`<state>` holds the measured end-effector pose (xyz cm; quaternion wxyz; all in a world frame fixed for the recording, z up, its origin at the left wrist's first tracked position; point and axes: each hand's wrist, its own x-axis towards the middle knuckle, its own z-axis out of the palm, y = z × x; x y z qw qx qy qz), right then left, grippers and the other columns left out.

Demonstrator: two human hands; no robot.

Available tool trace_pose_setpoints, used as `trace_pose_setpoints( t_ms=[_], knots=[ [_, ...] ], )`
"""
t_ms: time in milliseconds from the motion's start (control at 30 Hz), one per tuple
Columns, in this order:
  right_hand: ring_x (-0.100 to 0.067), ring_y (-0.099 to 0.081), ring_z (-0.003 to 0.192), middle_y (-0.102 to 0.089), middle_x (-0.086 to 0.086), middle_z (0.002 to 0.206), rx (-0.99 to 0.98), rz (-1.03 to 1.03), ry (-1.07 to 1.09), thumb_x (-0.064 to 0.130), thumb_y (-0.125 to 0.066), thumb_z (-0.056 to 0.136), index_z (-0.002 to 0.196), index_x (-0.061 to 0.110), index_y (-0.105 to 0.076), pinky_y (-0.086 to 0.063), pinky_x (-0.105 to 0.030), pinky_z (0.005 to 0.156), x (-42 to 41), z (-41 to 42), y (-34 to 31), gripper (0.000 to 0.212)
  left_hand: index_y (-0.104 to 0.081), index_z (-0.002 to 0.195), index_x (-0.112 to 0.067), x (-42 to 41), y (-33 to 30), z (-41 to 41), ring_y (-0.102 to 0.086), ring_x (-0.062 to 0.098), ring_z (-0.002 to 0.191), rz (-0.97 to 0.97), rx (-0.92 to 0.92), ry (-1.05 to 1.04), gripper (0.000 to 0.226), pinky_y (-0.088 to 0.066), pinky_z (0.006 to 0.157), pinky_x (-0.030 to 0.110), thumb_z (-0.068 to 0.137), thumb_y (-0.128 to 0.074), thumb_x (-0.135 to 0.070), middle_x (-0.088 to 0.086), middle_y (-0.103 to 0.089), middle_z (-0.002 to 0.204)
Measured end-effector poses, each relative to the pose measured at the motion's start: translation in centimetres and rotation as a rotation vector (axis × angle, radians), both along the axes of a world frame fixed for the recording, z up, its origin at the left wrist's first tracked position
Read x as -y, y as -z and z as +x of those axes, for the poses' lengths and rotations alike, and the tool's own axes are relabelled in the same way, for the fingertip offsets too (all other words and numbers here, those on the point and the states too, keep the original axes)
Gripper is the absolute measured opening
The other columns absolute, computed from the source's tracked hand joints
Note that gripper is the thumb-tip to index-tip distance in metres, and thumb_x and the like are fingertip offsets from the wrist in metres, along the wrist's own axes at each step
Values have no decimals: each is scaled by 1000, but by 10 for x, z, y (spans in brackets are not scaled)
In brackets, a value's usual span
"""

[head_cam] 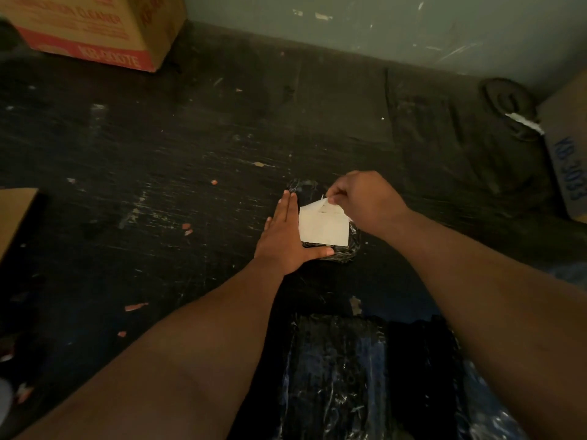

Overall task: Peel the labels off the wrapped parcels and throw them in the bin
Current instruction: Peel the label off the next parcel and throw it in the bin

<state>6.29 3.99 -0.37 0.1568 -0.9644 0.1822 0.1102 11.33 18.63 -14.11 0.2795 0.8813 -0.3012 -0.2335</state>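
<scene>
Your left hand [284, 235] lies flat, fingers straight, steadying the wrapped parcel [341, 249] on the floor [158, 154] so your right hand [362, 198] can pinch and lift the label [322, 228] corner

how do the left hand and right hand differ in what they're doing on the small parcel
The left hand lies flat with straight fingers, pressing the small parcel along its side; the right hand is curled, pinching the white label at its lifted far corner. Both work on the same black-wrapped parcel.
</scene>
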Motion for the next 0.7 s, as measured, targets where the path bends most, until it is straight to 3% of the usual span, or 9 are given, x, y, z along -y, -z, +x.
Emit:
trace_pose_setpoints(
  t_ms=[433,700],
  knots=[
    [-16,-60,99,-64,-2,114,57,-85,-136,23,-55,98,115,19,-70,-41,-24,81,-19,-35,-20,24,11,163,-19,-1,4,0,7,13,157,-47,15,-16,144,2,124,44,66,-83,-69,-4,18,170],
    [-16,-59,102,-63,0,112,44,-97,-156,24,-55,97,114,21,-70,-46,-31,88,-25,-58,-40,23,14,162,-20,-1,2,0,9,13,157,-8,31,-6,144,1,125,43,67,-81,-72,-5,21,170]
  ],
)
